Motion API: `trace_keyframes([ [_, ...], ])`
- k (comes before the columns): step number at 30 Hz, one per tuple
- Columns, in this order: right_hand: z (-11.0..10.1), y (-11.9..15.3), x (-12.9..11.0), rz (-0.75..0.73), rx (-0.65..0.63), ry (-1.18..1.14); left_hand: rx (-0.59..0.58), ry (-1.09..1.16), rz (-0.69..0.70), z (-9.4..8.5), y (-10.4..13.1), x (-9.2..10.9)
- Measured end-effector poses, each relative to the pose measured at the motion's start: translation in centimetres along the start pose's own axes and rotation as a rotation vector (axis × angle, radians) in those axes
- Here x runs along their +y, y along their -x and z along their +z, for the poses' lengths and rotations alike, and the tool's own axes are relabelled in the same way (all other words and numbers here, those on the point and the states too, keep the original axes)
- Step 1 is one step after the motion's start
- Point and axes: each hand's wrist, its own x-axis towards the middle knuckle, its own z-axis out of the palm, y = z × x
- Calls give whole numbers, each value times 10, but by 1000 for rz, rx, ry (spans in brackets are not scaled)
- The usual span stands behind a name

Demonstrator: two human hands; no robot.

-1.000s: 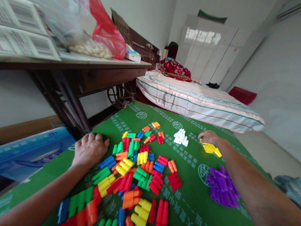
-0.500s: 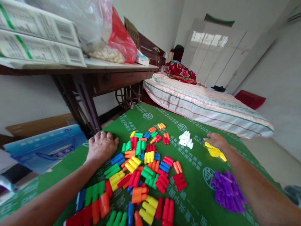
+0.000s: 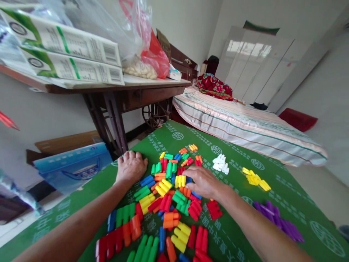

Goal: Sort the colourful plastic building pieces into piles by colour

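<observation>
A heap of coloured plastic blocks (image 3: 166, 196) in red, yellow, green, blue and orange lies spread on a green printed mat (image 3: 234, 225). My left hand (image 3: 131, 166) rests palm down on the mat at the heap's left edge, fingers together, holding nothing. My right hand (image 3: 203, 182) hovers over the heap's right side, fingers spread above yellow, blue and orange blocks. Sorted groups lie apart: white blocks (image 3: 221, 164), yellow blocks (image 3: 256, 179) and purple blocks (image 3: 280, 223) to the right.
A dark wooden table (image 3: 136, 91) at the left carries boxes (image 3: 68, 58) and plastic bags (image 3: 147, 54). A blue box (image 3: 72, 165) lies on the floor beside the mat. A bed with a striped cover (image 3: 245, 123) stands beyond the mat.
My right hand left the yellow pile at the right and moved left to the mixed heap. The view shifted to the left. My left hand stayed in place.
</observation>
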Motion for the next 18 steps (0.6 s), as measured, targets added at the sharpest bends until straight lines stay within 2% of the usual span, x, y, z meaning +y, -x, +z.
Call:
trace_keyframes([
  [4,14,-9,-21,-19,-8,89,-7,1,-9,-2,1,0],
  [8,19,-8,-23,-39,3,173,-29,6,-1,-4,0,1],
  [11,13,-2,-20,-44,25,130,-36,11,7,-5,-1,1],
  [13,6,2,-11,-37,59,76,-41,13,6,-5,-3,0],
  [15,-3,7,9,8,126,47,-52,12,4,-4,-4,-1],
  [18,-21,20,61,209,255,67,-64,6,7,-2,-7,-2],
])
